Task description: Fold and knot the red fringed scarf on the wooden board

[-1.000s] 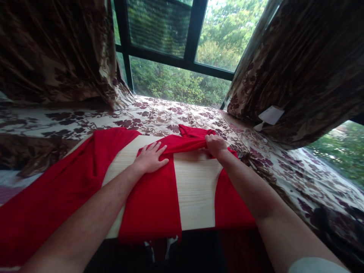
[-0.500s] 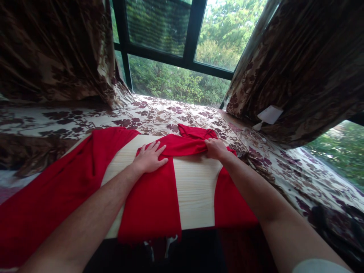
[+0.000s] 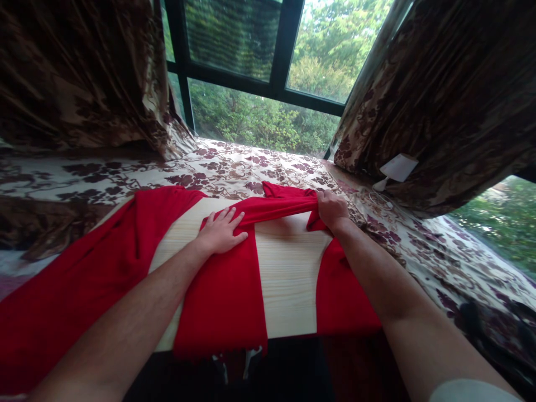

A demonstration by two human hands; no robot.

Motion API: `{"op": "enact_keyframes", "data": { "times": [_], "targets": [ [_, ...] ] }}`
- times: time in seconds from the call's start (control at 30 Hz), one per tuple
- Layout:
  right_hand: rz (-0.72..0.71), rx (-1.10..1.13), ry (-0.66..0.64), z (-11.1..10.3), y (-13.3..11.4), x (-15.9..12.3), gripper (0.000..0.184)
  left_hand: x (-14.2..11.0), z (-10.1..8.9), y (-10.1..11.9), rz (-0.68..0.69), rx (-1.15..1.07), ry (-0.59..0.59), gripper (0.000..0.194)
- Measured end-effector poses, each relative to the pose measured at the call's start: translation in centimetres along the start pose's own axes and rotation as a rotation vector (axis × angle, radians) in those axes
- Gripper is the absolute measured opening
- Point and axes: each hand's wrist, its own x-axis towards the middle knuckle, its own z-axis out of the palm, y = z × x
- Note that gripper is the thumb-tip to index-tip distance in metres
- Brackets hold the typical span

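A red fringed scarf (image 3: pixel 224 312) lies over a pale wooden board (image 3: pixel 288 290), its fringe hanging past the near edge. My left hand (image 3: pixel 221 230) rests flat on the scarf near its bend, fingers spread. From there a strip of the scarf runs right to my right hand (image 3: pixel 333 209), whose fingers are closed around it, lifted a little above the board. Part of the scarf lies bunched behind that strip. More red cloth covers the board's left side (image 3: pixel 100 268) and its right end (image 3: pixel 343 296); whether it is one piece with the scarf I cannot tell.
Behind the board spreads a flowered cover (image 3: pixel 234 162) below a dark-framed window (image 3: pixel 251 84). Patterned curtains hang at the left (image 3: pixel 84 78) and right (image 3: pixel 439 100). A small white lamp (image 3: pixel 398 167) stands at the right. Dark items (image 3: pixel 498 340) lie at the lower right.
My right hand has moved right and slightly away from me, pulling the scarf strip straighter and up off the board. My left hand stays where it was.
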Motion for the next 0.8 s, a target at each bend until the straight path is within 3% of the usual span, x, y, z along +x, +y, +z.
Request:
{"op": "enact_keyframes", "data": {
  "times": [0.17,0.23,0.33,0.4,0.53,0.63,0.73,0.8],
  "targets": [
    [0.096,0.026,0.092,-0.3,0.3,0.7,0.028,0.0,0.0,0.0,-0.004,0.008,0.005,0.082],
    [0.062,0.091,-0.016,0.2,0.3,0.8,0.028,0.0,0.1,0.0,-0.001,0.009,0.011,0.082],
    [-0.154,0.237,-0.291,1.5,0.6,0.4,0.032,0.0,0.1,-0.1,-0.002,0.008,0.021,0.082],
    [-0.203,0.347,-0.329,2.4,1.0,-0.1,0.044,-0.1,0.1,-0.1,-0.001,0.005,0.021,0.082],
    [-0.035,0.423,-0.201,4.1,2.5,-1.0,0.077,-0.1,0.1,-0.1,0.003,0.002,0.021,0.082],
    [0.085,0.353,-0.283,5.0,4.1,-1.8,0.091,-0.1,0.1,-0.1,-0.002,0.005,0.017,0.082],
    [0.100,0.428,-0.393,5.3,5.5,-2.6,0.092,0.0,0.2,-0.2,-0.004,0.010,0.015,0.082],
    [0.093,0.481,-0.436,5.2,5.9,-3.0,0.083,0.0,0.3,-0.2,-0.004,0.014,0.013,0.081]
  ]
}}
